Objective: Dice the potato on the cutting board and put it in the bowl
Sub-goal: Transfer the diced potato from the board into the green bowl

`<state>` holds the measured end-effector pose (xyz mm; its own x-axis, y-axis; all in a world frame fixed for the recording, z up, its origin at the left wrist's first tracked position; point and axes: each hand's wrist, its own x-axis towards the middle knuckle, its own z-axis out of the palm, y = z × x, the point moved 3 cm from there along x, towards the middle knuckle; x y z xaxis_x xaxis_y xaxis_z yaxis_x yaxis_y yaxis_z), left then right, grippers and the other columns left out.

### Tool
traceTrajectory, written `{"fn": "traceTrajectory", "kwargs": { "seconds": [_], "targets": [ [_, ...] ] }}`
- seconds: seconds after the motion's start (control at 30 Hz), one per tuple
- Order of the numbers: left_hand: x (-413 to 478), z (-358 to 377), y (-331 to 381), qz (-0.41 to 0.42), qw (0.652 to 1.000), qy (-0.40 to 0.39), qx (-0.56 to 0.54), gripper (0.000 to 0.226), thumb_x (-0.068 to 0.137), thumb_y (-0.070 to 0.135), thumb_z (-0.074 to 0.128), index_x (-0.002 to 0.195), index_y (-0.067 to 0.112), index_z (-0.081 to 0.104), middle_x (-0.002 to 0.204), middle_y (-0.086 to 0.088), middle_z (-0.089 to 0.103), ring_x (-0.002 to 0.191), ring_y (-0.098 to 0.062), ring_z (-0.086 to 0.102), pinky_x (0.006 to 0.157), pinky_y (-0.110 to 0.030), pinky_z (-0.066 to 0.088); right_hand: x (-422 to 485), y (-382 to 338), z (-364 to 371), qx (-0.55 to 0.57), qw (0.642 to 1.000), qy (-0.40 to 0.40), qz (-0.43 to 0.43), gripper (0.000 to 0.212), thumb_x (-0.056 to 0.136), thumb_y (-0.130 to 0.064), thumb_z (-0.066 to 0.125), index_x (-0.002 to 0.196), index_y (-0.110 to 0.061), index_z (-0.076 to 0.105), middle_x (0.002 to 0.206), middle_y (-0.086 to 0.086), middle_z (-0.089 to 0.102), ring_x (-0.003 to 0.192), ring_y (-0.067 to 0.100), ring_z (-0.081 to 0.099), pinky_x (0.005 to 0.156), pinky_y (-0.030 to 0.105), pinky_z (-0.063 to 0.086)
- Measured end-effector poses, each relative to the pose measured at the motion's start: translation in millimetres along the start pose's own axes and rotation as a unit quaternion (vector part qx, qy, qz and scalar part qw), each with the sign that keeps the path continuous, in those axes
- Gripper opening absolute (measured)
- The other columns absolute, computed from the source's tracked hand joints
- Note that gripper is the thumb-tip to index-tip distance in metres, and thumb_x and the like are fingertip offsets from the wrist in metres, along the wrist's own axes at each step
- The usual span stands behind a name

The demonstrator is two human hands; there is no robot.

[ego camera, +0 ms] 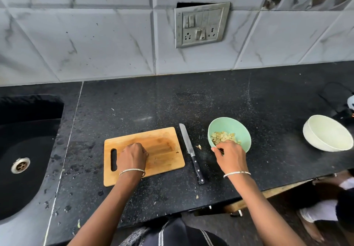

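Note:
A wooden cutting board lies on the black counter with no potato showing on its bare part. My left hand rests on the board with its fingers curled; I cannot see anything in it. A mint-green bowl to the right holds diced potato. My right hand is at the bowl's near rim, fingers curled over the edge; whether it holds pieces is hidden. A black-handled knife lies between board and bowl. One stray potato piece sits on the counter beside the bowl.
A white empty bowl stands at the far right. A black sink with a drain is at the left. Another scrap lies near the counter's front edge. A tiled wall with a switch panel runs behind.

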<state>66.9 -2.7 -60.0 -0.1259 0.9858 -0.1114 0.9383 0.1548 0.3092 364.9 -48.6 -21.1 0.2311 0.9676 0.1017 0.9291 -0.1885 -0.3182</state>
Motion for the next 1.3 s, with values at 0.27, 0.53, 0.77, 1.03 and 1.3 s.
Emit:
{"fn": "traceTrajectory", "kwargs": {
  "seconds": [0.27, 0.53, 0.77, 1.03, 1.3],
  "targets": [
    [2.3, 6.0, -1.7, 0.016, 1.0, -0.017, 0.01, 0.02, 0.093, 0.029, 0.06, 0.095, 0.009, 0.064, 0.099, -0.01, 0.065, 0.087, -0.03, 0.064, 0.072, -0.038, 0.053, -12.7, -30.1, -4.9, 0.043, 0.996, 0.045, -0.069, 0.009, 0.082, -0.014, 0.075, 0.091, -0.01, 0.075, 0.086, 0.003, 0.067, 0.077, 0.021, 0.06, 0.068, 0.034, 0.055],
    [-2.7, 3.4, -3.9, 0.004, 1.0, -0.002, -0.016, 0.016, 0.09, 0.025, 0.065, 0.091, 0.01, 0.062, 0.093, -0.009, 0.066, 0.083, -0.03, 0.063, 0.064, -0.033, 0.044, 5.3, -68.8, 46.9, -0.115, 0.985, -0.083, -0.102, 0.014, 0.084, 0.006, 0.063, 0.091, -0.005, 0.07, 0.091, 0.011, 0.064, 0.086, 0.028, 0.06, 0.068, 0.032, 0.049],
    [4.2, 4.8, -9.3, -0.016, 0.999, -0.023, -0.023, 0.02, 0.091, 0.028, 0.064, 0.09, 0.009, 0.065, 0.092, -0.011, 0.068, 0.082, -0.028, 0.064, 0.067, -0.034, 0.051, 3.1, -67.9, 45.3, -0.134, 0.982, -0.112, -0.069, 0.015, 0.073, 0.007, 0.073, 0.08, -0.006, 0.07, 0.081, 0.01, 0.065, 0.078, 0.027, 0.062, 0.058, 0.031, 0.049],
    [6.0, -3.7, 16.4, 0.038, 0.997, -0.041, -0.05, 0.021, 0.094, 0.03, 0.06, 0.085, 0.011, 0.063, 0.084, -0.005, 0.067, 0.075, -0.022, 0.059, 0.063, -0.031, 0.042, 18.3, -48.9, -27.9, 0.039, 0.994, 0.103, 0.029, 0.01, 0.073, 0.004, 0.073, 0.073, -0.007, 0.074, 0.072, 0.009, 0.068, 0.065, 0.028, 0.061, 0.055, 0.028, 0.039],
    [-6.5, -9.6, 158.0, 0.172, 0.923, -0.126, -0.32, 0.009, 0.086, 0.02, 0.072, 0.081, 0.016, 0.066, 0.071, 0.003, 0.069, 0.059, -0.007, 0.066, 0.056, -0.02, 0.052, 26.1, 11.5, -8.0, 0.081, 0.99, -0.11, 0.046, 0.028, 0.084, -0.002, 0.067, 0.094, -0.024, 0.079, 0.098, -0.002, 0.076, 0.098, 0.028, 0.067, 0.09, 0.037, 0.053]
  ]
}}
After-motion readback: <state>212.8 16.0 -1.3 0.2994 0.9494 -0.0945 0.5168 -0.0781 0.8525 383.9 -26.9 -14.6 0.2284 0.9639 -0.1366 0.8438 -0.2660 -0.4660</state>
